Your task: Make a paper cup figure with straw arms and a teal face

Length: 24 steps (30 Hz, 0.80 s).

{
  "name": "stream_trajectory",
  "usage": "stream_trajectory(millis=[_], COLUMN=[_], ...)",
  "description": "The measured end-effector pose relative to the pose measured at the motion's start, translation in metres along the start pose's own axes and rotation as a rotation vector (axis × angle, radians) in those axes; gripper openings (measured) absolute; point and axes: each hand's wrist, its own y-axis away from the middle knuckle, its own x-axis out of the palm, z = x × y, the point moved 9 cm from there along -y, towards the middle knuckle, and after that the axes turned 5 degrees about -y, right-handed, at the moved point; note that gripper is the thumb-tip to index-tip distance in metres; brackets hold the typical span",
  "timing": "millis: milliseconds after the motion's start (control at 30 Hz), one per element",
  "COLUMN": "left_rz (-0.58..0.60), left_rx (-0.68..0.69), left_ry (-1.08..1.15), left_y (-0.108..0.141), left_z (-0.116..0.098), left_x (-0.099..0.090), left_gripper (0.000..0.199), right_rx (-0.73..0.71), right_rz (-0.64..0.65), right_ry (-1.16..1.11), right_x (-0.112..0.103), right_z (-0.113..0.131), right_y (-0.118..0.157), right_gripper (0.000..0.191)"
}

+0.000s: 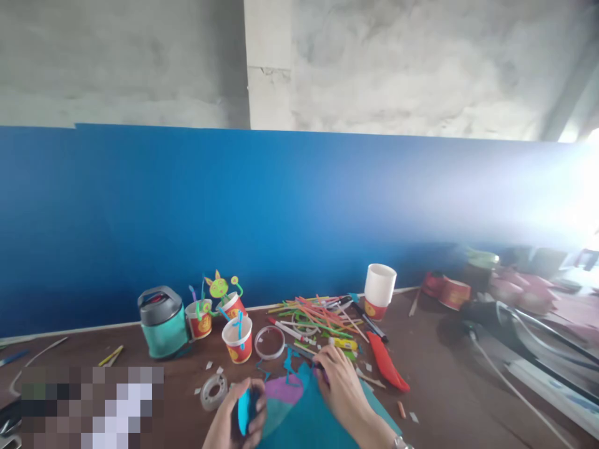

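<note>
My left hand is closed around a bright blue oval piece, low in the middle; the dark area behind it is too shaded to make out. My right hand rests over teal sheets with its fingers curled. Something small and dark purple shows at those fingertips, mostly hidden. A purple sheet lies between the hands, with blue cut scraps just behind it. Left of my left hand is a roll of clear tape. A larger tape ring lies farther back.
Red-and-white paper cups with pipe cleaners stand beside a teal lidded jar. Behind my right hand lie a pile of colored sticks, markers and a red sheet. Stacked cups stand near the blue partition.
</note>
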Motion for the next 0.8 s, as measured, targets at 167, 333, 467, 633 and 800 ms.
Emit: stream_trajectory(millis=[167, 333, 467, 633, 800], left_rz=[0.027, -0.007, -0.051, -0.050, -0.040], left_rx=[0.046, 0.087, 0.078, 0.086, 0.103], left_ry=[-0.232, -0.408, -0.419, -0.434, -0.457], left_y=[-0.005, -0.003, -0.003, -0.007, -0.007], left_z=[0.008, 0.010, 0.010, 0.011, 0.011], left_x=[0.001, 0.002, 0.000, -0.003, -0.002], left_gripper=[0.052, 0.059, 0.061, 0.064, 0.064], right_rx=[0.045, 0.265, 0.273, 0.187, 0.089], right_rz=[-0.144, -0.121, 0.079, 0.235, 0.197], right_ry=[0.209, 0.572, 0.638, 0.680, 0.675], right_x=[-0.084, -0.174, -0.190, -0.187, -0.194], right_z=[-0.030, -0.098, -0.128, -0.135, -0.127], right_y=[-0.048, -0.101, -0.124, -0.137, -0.143], right_gripper=[0.030, 0.040, 0.040, 0.038, 0.040])
